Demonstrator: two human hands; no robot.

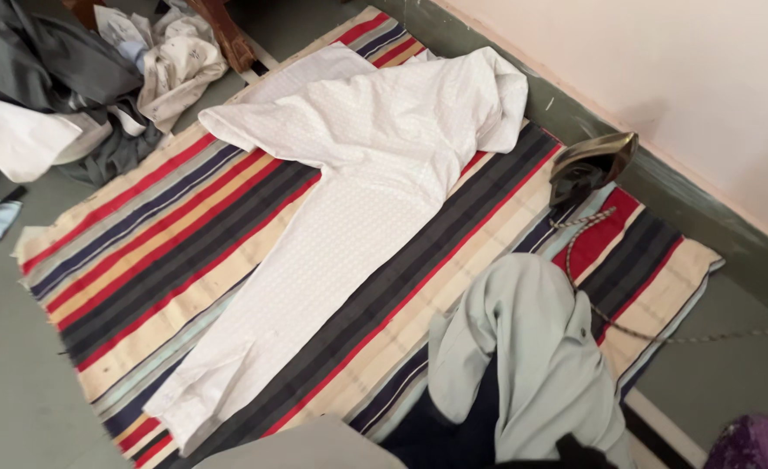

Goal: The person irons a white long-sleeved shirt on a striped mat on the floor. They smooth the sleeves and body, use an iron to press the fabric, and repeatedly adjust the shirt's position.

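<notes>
Here neither hand shows, so their state can't be told. The white dotted cotton shirt (358,165) lies across the striped woven mat (167,252), sleeve stretched flat; the dark metal iron (588,165) rests at the mat's wall-side edge. Smooth creases first, I'd judge.

Left hand: out of frame, pose and grip not to be told. Right hand: out of frame, likewise. Forearms and wrists: none shown bare. Clothed limb (532,365): one, in pale grey-green cloth, rising from the lower edge of the head view right of centre, bent to a rounded peak at its top, the cloth creased in long folds down its length; whether knee or elbow cannot be told. Dark navy cloth (440,426): lies against the limb's left side, low in the view. Grey rounded fold (314,447): at the bottom edge, left of the limb and apart from it; possibly a second bent limb, not certain.
</notes>
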